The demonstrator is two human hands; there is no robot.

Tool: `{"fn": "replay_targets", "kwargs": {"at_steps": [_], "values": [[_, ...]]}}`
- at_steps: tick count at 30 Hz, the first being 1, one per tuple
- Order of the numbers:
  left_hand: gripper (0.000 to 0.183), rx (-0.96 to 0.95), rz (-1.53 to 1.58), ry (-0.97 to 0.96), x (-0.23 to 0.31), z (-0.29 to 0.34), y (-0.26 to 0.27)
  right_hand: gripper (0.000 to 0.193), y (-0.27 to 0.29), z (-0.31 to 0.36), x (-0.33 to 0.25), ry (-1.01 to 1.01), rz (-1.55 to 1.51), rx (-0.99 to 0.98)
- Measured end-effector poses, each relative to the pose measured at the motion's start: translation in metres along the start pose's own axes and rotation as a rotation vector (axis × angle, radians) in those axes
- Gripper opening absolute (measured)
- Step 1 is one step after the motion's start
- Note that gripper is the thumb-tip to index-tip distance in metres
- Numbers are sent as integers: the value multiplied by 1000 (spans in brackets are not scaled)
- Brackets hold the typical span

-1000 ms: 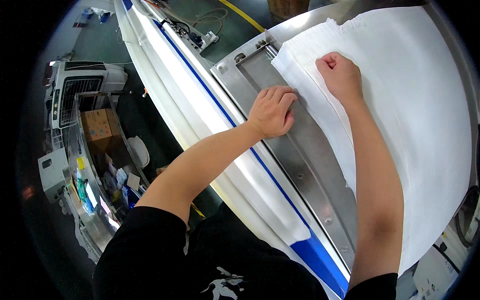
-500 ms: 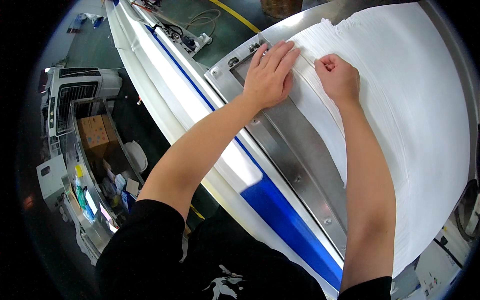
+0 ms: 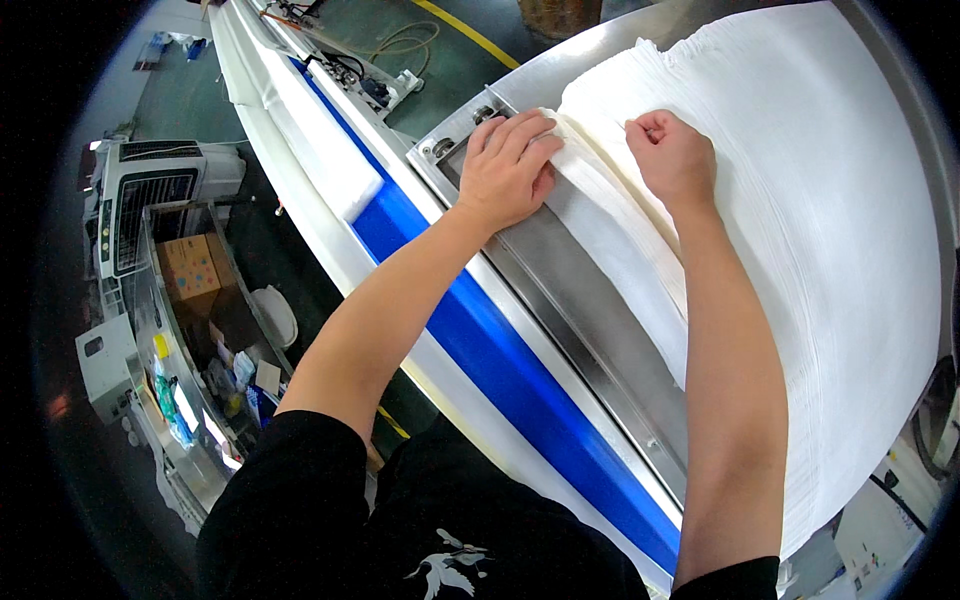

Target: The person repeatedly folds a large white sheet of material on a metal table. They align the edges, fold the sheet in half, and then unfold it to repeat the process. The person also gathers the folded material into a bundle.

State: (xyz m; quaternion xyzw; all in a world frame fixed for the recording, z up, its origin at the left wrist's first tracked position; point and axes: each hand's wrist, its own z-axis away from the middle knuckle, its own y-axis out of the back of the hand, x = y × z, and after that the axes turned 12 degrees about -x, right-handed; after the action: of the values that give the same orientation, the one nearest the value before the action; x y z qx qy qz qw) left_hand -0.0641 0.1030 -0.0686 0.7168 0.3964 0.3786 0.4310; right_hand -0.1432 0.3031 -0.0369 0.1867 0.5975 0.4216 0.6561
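Plainly, the white stack [image 3: 830, 220] spreads beneath and to the right of the right hand [image 3: 676, 160], whose fingers curl into a loose fist with nothing visible inside. The left hand's [image 3: 502, 180] fingers lie close together, bent over the corner of a loosened band [image 3: 606, 222]; I can't tell whether they pinch it. Below those fingers runs the steel table [image 3: 585, 295], with the blue strip [image 3: 480, 325] beyond it, nearer the body. The layers look thin, light and floppy, likely to slide and crease; I'd take several together by the near edge, fingers spread along it.
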Motion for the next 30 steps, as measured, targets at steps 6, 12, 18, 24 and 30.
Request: {"fn": "replay_targets", "kwargs": {"at_steps": [6,12,18,24,30], "values": [[35,-213,-106,-254,-9,-11,24,22,5,39,-4,129,-95,9],[32,-702,-273,-384,-10,-38,48,31,12,213,48,-155,285,112],[57,-938,-503,-278,38,-65,56,42,81,424,193,-654,469,135],[57,-1106,-775,-214,33,-79,18,50,143,577,300,-888,544,82],[34,-986,-651,-151,-14,-87,-2,65,196,703,402,-1139,455,-28]]}}
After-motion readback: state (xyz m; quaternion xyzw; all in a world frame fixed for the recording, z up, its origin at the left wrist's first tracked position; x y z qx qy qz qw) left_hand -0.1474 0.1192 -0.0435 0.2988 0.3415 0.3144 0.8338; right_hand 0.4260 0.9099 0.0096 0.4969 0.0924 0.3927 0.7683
